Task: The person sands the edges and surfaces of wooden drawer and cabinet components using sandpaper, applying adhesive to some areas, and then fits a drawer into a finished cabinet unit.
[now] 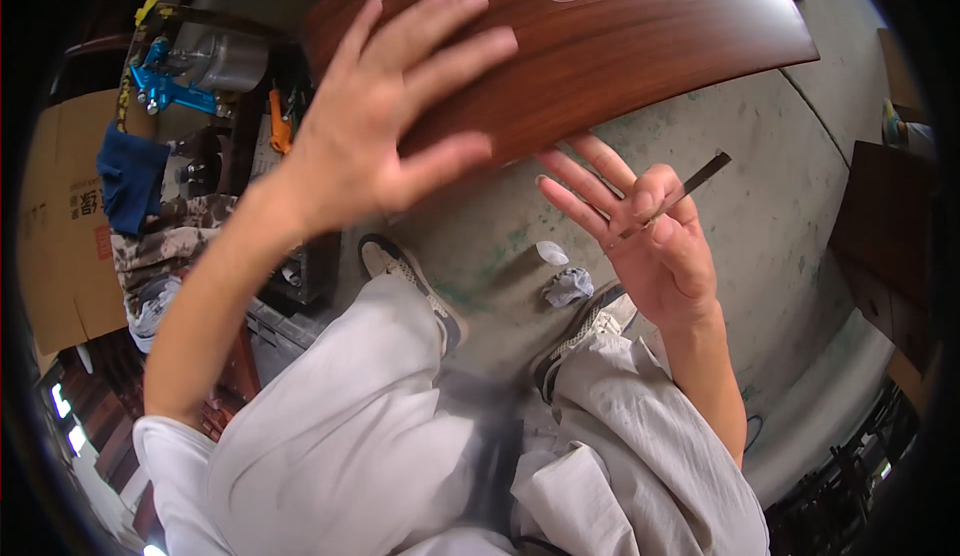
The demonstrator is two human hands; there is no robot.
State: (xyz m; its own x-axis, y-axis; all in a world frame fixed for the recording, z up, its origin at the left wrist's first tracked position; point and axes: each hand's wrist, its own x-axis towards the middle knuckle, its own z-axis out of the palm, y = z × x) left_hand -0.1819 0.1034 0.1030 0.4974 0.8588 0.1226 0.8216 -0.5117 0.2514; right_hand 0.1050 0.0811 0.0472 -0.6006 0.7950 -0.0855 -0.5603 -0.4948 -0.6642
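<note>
A glossy reddish-brown wooden panel [560, 66], slightly curved, with an oblong cutout near its far edge, fills the upper middle. My left hand [385, 106], fingers spread, is over the panel's left part, slightly blurred; whether the palm touches the wood cannot be told. By the near edge, my right hand [650, 231] is palm up. Its thumb and bent index finger pinch a thin, flat metal strip [695, 184] that slants up to the right. The other fingers stretch toward the panel's edge, their tips at or just under it.
To the left are a blue spray gun [175, 86], an orange-handled tool [279, 121], a blue cloth [132, 176] and a cardboard box [60, 226]. Crumpled scraps [568, 286] lie on the concrete floor between my shoes. A dark wooden panel [885, 231] stands at the right.
</note>
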